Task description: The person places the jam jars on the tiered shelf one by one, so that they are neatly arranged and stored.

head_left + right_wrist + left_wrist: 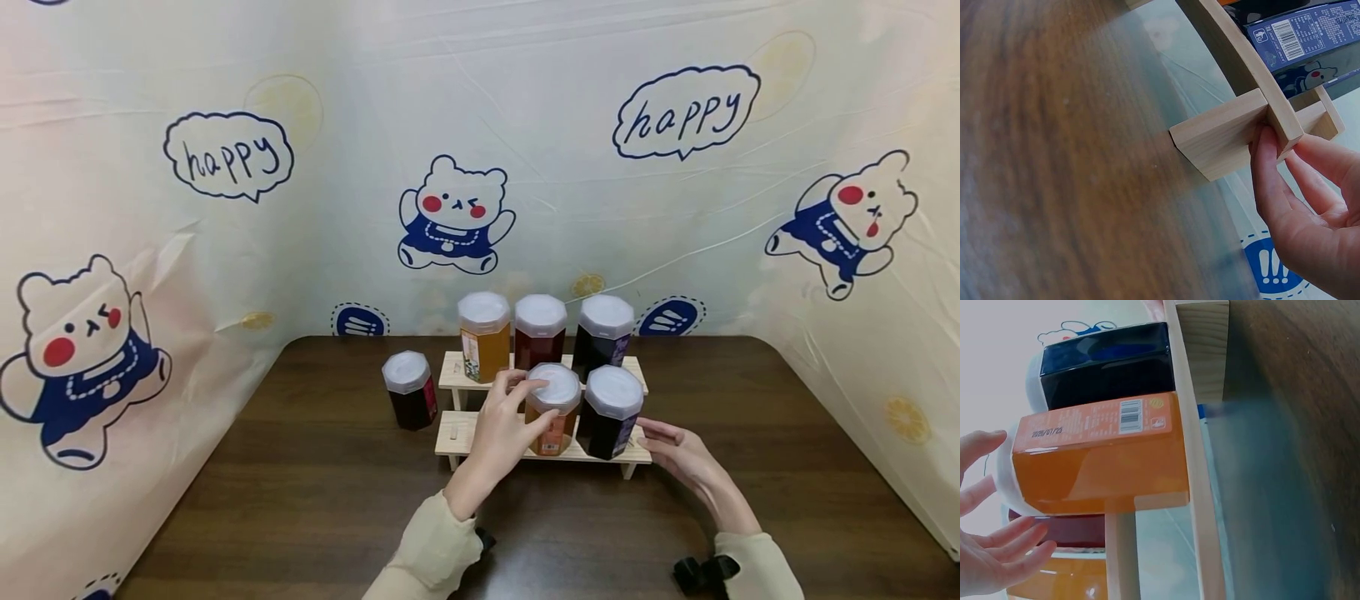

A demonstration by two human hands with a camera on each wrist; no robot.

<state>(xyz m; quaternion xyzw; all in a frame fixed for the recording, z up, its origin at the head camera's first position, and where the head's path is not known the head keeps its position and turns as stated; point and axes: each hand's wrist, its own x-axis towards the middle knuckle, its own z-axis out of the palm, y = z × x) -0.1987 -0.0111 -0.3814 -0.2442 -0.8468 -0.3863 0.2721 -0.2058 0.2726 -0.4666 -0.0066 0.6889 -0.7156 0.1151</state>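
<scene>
My left hand [497, 432] is at an orange jar [553, 435] with a white octagonal lid, standing on the front step of a two-step wooden rack [453, 432]. Thumb and forefinger spread around its lid; in the left wrist view the other fingers [1019, 550] are loosely bent and apart from the glass. To its right stands a dark jar [602, 427] with a purple label. My right hand [692, 463] pinches the right end of the front step, thumb and fingers on the board [1285, 122] above its leg.
On the back step stand an amber jar [491, 354], a dark red jar [538, 346] and another dark jar [596, 348]. One more dark jar [412, 408] with a red label stands on the brown table [315, 492], left of the rack. A printed curtain [345, 217] encloses the table.
</scene>
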